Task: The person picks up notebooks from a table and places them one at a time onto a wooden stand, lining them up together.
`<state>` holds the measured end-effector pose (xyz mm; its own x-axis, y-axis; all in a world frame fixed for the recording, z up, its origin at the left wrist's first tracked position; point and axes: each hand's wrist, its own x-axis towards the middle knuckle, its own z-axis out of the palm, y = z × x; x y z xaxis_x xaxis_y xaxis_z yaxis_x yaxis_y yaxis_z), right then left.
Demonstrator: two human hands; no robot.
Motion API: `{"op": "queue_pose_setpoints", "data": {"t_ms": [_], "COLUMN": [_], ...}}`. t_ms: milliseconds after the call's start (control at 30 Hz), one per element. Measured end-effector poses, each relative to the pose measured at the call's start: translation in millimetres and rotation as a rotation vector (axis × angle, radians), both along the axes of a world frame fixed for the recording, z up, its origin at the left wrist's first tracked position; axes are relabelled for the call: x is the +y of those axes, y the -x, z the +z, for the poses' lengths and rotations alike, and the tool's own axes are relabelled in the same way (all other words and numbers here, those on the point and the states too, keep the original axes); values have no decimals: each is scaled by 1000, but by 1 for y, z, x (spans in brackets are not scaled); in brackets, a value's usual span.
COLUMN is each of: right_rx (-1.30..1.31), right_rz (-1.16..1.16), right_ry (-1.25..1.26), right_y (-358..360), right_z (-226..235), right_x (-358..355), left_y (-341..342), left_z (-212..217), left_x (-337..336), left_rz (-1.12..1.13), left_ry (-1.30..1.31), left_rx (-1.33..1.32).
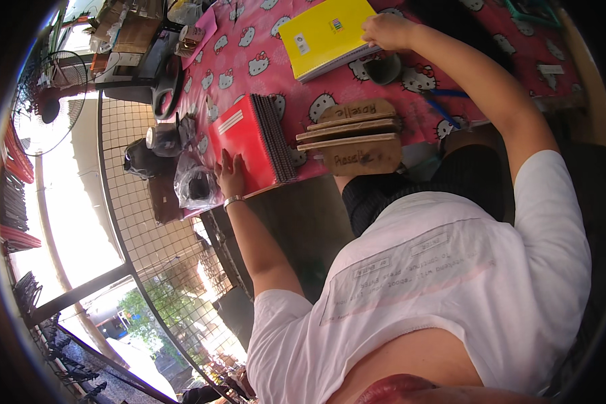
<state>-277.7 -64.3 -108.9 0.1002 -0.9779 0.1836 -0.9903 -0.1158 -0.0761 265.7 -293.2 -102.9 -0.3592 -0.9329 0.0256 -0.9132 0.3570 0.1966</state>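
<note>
My left hand (230, 175) lies at the near left edge of a stack of red spiral notebooks (246, 145), its fingers apart and touching the top cover. The stack's black spiral bindings face right. Farther off, my right hand (387, 31) grips the right edge of a yellow spiral notebook (326, 34), which seems to lie on a stack of others. Part of that hand's fingers is hidden. Several brown, round-ended boards (367, 153) with handwriting stand close together between the two stacks, near the table's front edge.
A pink patterned cloth (212, 74) covers the table. Below my right hand sits a dark round bowl (384, 69); blue pens (444, 111) lie to its right. A clear plastic bag (194, 183) with something dark is left of the red notebooks. A fan (50, 101) stands far left.
</note>
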Motion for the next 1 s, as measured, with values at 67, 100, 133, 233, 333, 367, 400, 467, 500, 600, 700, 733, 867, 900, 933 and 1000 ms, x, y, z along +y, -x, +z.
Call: {"op": "queue_pose_setpoints", "data": {"t_ms": [67, 100, 133, 233, 333, 367, 400, 467, 500, 600, 700, 733, 867, 900, 933, 1000], "right_rx": [-22, -16, -31, -88, -136, -152, -150, -248, -243, -253, -341, -350, -379, -380, -385, -301], "right_rz": [-24, -35, -31, -51, -87, -92, -93, -112, -128, -170, -204, -222, -151, -114, -110, -87], "right_ry": [-64, -64, -18, 16, -71, -164, -159, -219, -212, -292, -320, -324, -338, -321, -323, -321], "right_y": [-7, -7, -8, -9, 6, 9, 7, 1, 4, -2, 4, 10, 16, 15, 13, 14], "right_z": [10, 12, 13, 15, 17, 16, 17, 28, 29, 35, 33, 30, 28, 29, 30, 30], "right_x": [-8, -10, -12, -9, -8, -10, -12, -22, -23, -26, -20, -17, -18, -19, -20, -20], "left_y": [-12, -6, 2, 68, 203, 243, 271, 311, 330, 354, 366, 373, 371, 367, 363, 362], "left_z": [4, 9, 13, 40, 72, 69, 66, 51, 44, 19, 11, 11, 6, 6, 4, 4], "left_x": [-3, -3, -3, 7, 48, 62, 69, 73, 76, 61, 58, 61, 46, 42, 39, 41], "left_rz": [-1, -15, -24, -245, -762, -806, -874, -904, -881, -961, -931, -950, -994, -997, -998, -1042], "left_ry": [22, 38, 39, 329, 205, 91, 14, -34, -120, -62, -115, -123, -142, -186, -230, -171], "left_rx": [8, 13, 19, 234, 443, 406, 354, 230, 130, -144, -160, -165, -181, -136, -91, -48]}}
